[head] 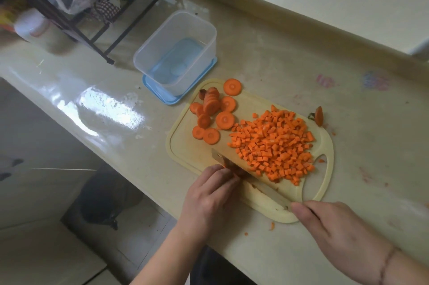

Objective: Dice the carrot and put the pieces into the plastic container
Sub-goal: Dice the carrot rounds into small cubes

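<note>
My right hand [343,236] grips the knife [250,175], left hand [209,198] pinning stiff, roll-prone carrot slices beside the diced pile [274,147].

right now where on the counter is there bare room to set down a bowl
Bare counter lies between the plastic container and the back wall, and right of the cutting board toward the faded stickers. Also left of the board, on the glossy patch. Crowded: the board, with carrot slices, diced pile, knife and both hands.
</note>
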Tool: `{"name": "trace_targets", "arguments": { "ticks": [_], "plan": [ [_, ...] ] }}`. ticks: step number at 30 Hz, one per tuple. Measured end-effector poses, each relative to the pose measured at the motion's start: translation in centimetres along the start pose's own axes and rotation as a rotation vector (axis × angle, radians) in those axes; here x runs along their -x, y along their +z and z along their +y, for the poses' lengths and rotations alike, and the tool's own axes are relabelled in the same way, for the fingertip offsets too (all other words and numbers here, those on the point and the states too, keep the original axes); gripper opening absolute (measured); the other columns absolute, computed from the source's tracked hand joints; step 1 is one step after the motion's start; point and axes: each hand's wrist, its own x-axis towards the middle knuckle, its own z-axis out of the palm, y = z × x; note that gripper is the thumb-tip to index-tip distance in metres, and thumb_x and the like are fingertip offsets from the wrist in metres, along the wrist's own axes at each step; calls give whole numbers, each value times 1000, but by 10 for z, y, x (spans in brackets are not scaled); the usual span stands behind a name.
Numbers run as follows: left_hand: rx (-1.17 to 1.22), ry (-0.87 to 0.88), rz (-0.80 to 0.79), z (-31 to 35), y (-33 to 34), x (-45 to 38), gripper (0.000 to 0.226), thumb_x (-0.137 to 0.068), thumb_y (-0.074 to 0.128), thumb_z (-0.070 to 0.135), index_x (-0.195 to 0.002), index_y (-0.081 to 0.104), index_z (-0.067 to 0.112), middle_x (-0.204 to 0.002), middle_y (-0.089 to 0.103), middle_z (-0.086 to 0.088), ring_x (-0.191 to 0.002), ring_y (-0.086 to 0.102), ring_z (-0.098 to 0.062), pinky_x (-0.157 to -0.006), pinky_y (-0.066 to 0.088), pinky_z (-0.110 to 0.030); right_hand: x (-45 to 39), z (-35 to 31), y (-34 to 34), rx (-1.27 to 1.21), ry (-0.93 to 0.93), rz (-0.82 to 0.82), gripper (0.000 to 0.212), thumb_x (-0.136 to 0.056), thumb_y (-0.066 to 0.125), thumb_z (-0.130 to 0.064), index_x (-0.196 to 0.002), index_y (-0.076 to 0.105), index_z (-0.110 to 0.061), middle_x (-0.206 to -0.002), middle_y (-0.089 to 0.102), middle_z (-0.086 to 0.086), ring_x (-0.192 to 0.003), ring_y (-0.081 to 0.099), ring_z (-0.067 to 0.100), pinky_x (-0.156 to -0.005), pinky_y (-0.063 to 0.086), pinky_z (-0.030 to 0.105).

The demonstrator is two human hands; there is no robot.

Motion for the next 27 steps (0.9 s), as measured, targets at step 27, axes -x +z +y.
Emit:
{"name": "trace_targets", "arguments": {
  "ticks": [27],
  "plan": [
    [18,-12,22,-3,3,2,29,-78,84,-5,-106,76,0,-112,66,-10,-110,61,-29,-95,53,-34,7,-1,0,20,-4,22,73,-74,12,-82,-56,44,-19,-59,57,-9,-56,51,11,-54,36,24]
  ]
}}
